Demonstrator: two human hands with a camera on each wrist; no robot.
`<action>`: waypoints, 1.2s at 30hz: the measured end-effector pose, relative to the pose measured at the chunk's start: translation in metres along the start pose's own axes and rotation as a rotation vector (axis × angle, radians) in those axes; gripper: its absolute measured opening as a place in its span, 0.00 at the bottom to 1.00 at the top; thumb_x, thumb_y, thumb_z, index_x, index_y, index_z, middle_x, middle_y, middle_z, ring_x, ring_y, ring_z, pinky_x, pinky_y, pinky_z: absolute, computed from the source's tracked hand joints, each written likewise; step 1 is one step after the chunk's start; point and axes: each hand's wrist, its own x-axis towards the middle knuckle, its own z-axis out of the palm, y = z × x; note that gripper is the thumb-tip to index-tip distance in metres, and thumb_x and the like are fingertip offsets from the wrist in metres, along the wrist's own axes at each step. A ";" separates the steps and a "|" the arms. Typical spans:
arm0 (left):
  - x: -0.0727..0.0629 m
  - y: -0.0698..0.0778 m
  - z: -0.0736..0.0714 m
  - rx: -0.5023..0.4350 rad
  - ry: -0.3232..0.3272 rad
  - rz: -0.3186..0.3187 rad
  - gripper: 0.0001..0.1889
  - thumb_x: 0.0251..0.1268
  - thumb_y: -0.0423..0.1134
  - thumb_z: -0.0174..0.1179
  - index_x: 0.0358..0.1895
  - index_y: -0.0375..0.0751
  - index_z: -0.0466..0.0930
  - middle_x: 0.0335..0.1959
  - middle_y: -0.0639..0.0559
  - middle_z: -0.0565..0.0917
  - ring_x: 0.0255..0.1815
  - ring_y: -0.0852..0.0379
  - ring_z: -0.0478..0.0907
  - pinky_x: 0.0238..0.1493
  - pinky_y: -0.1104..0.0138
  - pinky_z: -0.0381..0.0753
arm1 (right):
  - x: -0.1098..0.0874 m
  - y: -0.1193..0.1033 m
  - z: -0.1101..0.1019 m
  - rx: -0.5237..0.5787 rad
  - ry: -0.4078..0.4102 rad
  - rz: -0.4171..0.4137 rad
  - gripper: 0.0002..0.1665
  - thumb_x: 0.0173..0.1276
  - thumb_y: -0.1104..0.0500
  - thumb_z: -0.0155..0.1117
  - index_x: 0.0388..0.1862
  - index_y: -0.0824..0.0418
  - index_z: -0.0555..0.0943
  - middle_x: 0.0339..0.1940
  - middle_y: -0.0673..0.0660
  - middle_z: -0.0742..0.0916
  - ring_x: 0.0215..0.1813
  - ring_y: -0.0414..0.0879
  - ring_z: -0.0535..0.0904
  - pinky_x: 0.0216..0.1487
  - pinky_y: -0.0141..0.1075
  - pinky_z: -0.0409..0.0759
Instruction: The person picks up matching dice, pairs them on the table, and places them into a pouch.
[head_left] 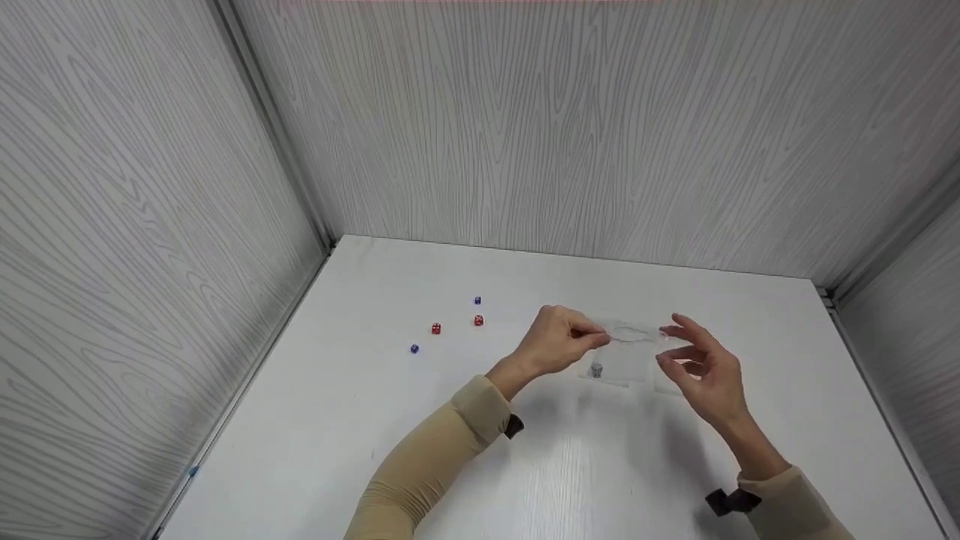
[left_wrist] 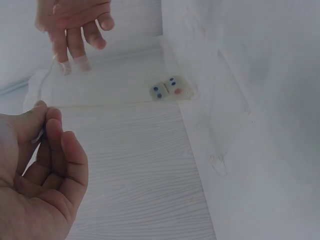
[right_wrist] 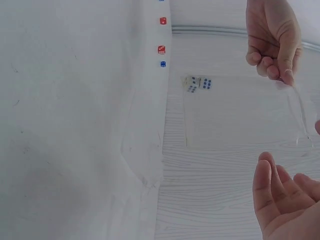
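A clear plastic bag (right_wrist: 235, 115) hangs between my hands with two white dice (left_wrist: 167, 88) in its bottom corner. My left hand (head_left: 559, 341) pinches the bag's top edge at one side between thumb and fingers. The bag's mouth gapes slightly in the head view. My right hand (head_left: 705, 367) is at the other side of the mouth, thumb and fingers spread apart. In the left wrist view, fingertips (left_wrist: 82, 63) of the right hand overlap the film near the mouth.
Left of the hands, two red dice (head_left: 478, 320) and two blue dice (head_left: 414, 349) lie scattered on the white table (head_left: 337, 420). Faint outlines of clear film (left_wrist: 235, 110) show on the tabletop under the bag. Wood-grain panels (head_left: 525, 135) enclose the back and sides.
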 end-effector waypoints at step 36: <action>0.018 0.010 0.005 0.132 -0.021 0.007 0.10 0.80 0.42 0.72 0.50 0.41 0.98 0.43 0.48 0.98 0.41 0.61 0.92 0.40 0.79 0.82 | 0.016 0.008 -0.060 -0.134 0.084 -0.222 0.14 0.61 0.87 0.74 0.39 0.74 0.94 0.30 0.64 0.94 0.35 0.26 0.90 0.41 0.18 0.86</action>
